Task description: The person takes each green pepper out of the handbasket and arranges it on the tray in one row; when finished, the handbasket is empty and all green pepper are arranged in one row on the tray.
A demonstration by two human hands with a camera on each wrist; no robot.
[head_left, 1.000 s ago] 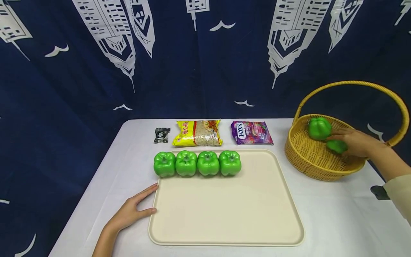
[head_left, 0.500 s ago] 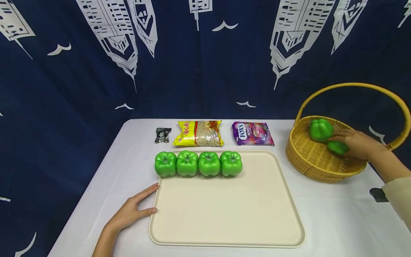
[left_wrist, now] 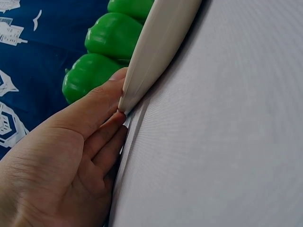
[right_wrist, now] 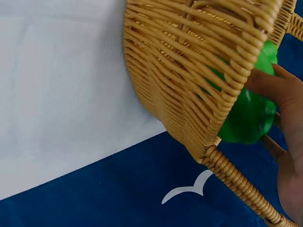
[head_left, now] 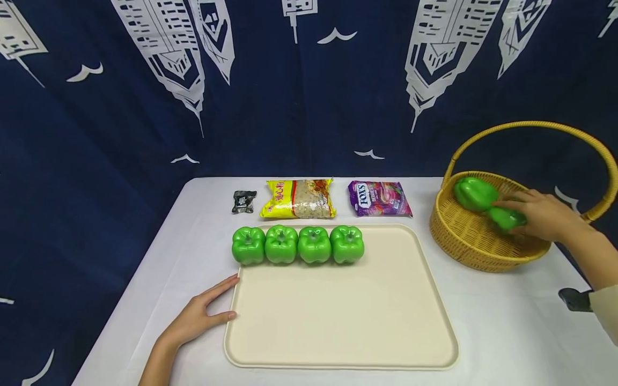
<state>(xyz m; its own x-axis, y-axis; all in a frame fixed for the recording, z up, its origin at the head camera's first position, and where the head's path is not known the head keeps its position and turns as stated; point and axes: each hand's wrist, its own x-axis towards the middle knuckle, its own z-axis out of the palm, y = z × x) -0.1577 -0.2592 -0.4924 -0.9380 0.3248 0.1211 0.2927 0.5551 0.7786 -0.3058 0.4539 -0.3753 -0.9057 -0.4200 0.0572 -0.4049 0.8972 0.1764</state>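
Observation:
Inside the wicker basket (head_left: 463,252) at the right, my right hand (head_left: 547,214) grips a green bell pepper (head_left: 506,219), its fingers and thumb around the sides. Beside it in the basket lies another green bell pepper (head_left: 475,194). The right wrist view shows the held pepper (right_wrist: 248,116) at the basket's rim, with the hand (right_wrist: 289,109) partly cut off. At the left edge of the cream tray (head_left: 338,316), my left hand (head_left: 193,319) touches the rim with spread, fairly straight fingers. Several green bell peppers (head_left: 314,245) stand in a row along the tray's far side.
Behind the tray lie a small black packet (head_left: 243,202), a yellow bag of pasta (head_left: 298,199) and a purple FOX'S candy bag (head_left: 380,199). The basket's tall handle (head_left: 536,124) arches over its opening. A dark blue curtain (head_left: 299,118) hangs behind the table.
The right hand has shifted slightly in the basket with the pepper it holds. The other pepper there has tipped over and moved a little left. The left hand stays put.

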